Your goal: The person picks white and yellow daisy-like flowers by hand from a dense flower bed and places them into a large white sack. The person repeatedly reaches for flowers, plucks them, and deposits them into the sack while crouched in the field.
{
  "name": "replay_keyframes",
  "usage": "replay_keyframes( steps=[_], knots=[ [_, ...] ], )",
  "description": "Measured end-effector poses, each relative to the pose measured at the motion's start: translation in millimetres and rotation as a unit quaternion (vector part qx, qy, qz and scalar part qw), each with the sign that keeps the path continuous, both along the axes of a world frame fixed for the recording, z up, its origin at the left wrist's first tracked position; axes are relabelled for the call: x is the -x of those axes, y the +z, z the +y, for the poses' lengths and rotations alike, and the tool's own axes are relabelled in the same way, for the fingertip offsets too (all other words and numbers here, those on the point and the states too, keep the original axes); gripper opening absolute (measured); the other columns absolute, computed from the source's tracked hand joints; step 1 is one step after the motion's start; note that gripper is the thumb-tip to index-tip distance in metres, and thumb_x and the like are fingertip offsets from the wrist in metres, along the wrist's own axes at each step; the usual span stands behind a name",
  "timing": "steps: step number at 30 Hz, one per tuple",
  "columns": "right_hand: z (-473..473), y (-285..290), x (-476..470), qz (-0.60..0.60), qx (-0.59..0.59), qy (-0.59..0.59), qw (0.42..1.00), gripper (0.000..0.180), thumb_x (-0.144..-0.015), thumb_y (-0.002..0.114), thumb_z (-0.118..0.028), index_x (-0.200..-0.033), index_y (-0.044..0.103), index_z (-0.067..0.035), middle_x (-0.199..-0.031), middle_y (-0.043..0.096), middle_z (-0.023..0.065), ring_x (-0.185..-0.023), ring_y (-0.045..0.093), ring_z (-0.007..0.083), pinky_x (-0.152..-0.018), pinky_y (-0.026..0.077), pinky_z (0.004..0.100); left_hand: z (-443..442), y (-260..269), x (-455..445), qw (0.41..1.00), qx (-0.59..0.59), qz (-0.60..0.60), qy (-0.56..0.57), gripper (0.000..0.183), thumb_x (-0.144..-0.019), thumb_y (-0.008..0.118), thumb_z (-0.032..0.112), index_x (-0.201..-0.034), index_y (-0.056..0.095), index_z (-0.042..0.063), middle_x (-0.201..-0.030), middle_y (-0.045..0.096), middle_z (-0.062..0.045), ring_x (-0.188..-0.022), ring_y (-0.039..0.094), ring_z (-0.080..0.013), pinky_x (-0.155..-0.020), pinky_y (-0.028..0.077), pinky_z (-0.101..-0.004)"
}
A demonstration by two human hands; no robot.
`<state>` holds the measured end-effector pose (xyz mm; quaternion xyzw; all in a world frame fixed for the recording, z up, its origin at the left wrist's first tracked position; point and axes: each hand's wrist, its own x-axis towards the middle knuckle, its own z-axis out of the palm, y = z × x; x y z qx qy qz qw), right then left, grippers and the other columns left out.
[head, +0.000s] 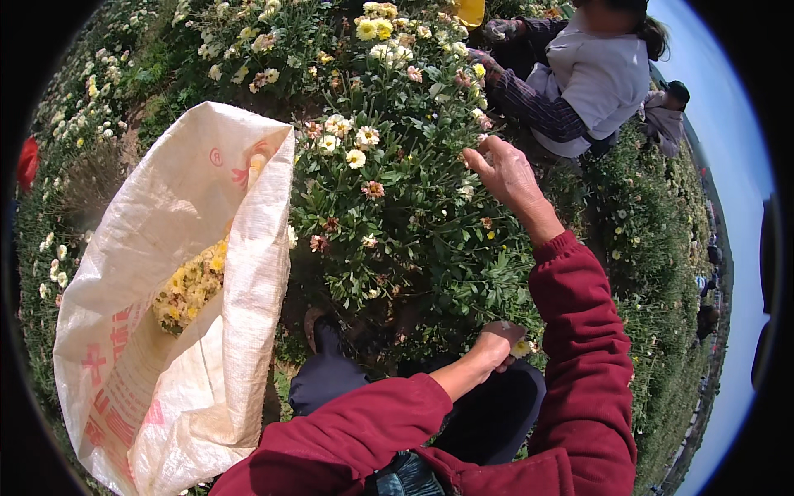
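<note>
My right hand (pixel 510 177) is raised over the flower bushes, its fingers bent and the thumb apart, with nothing visible between them. A pale pink flower (pixel 485 123) is just beyond its fingertips. Low over my knees, my left hand (pixel 494 345) is curled, and a white-and-yellow chrysanthemum (pixel 520 348) shows at its fingers; the palm is hidden. To my left a white woven plastic sack (pixel 257 291) stands with its mouth wide and its rim folded over. Picked yellow chrysanthemums (pixel 192 285) lie inside it. White chrysanthemums (pixel 356 159) and browned blooms (pixel 372 190) grow before me.
A person (pixel 595 80) in a white top and patterned gloves works at the upper right, beside a yellow object (pixel 469 11). Another person (pixel 665 118) is behind. Flower rows (pixel 645 248) extend right. Something red (pixel 27 163) is at the far left. My bent knees (pixel 329 378) are below.
</note>
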<state>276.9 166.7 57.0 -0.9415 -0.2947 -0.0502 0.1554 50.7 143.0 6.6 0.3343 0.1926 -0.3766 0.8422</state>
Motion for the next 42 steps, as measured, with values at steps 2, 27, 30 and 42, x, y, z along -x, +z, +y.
replay_keyframes(
  steps=[2, 27, 30, 42],
  knots=[
    [7.2, -7.5, -7.4, -0.024, 0.099, 0.042, 0.994, 0.032, -0.082, 0.058, -0.031, -0.079, 0.054, 0.000, -0.081, 0.060, 0.0208, -0.079, 0.059, 0.0377, -0.068, 0.047, 0.0443, -4.7, -5.5, -1.6, 1.000, 0.012, -0.010, -0.005, 0.024, -0.089, 0.051, 0.029, -0.079, 0.051, 0.007, -0.061, 0.047, -0.001, -0.046, 0.041, -0.0085, -0.036, 0.029, -0.0224],
    [-52.5, -32.9, -33.9, 0.090, 0.073, 0.081, 0.990, 0.039, -0.076, 0.061, -0.018, -0.111, 0.051, -0.005, -0.085, 0.062, 0.0196, -0.084, 0.060, 0.0363, -0.072, 0.047, 0.0426, -13.5, -16.8, -5.8, 1.000, -0.008, -0.027, 0.008, 0.018, -0.086, 0.050, 0.022, -0.078, 0.052, 0.006, -0.063, 0.049, -0.002, -0.045, 0.041, -0.0077, -0.034, 0.027, -0.0212],
    [-37.1, -35.5, -40.5, 0.094, 0.192, 0.060, 0.975, 0.031, -0.071, 0.059, -0.020, -0.096, 0.056, -0.003, -0.087, 0.062, 0.0202, -0.087, 0.060, 0.0357, -0.073, 0.047, 0.0437, -9.5, -9.1, -5.1, 1.000, 0.014, 0.002, 0.017, 0.020, -0.087, 0.051, 0.024, -0.079, 0.052, 0.006, -0.065, 0.050, -0.002, -0.048, 0.042, -0.0089, -0.036, 0.027, -0.0222],
    [-38.9, -64.4, -19.8, 0.394, -0.481, -0.221, 0.751, 0.011, -0.083, 0.058, -0.013, -0.076, 0.052, -0.006, -0.061, 0.047, -0.0022, -0.043, 0.039, 0.0048, -0.035, 0.024, 0.0193, -7.2, -10.0, -2.6, 0.998, -0.017, -0.052, 0.020, 0.017, -0.084, 0.045, 0.017, -0.075, 0.054, 0.005, -0.060, 0.048, -0.001, -0.043, 0.038, -0.0074, -0.035, 0.027, -0.0229]
  ],
)
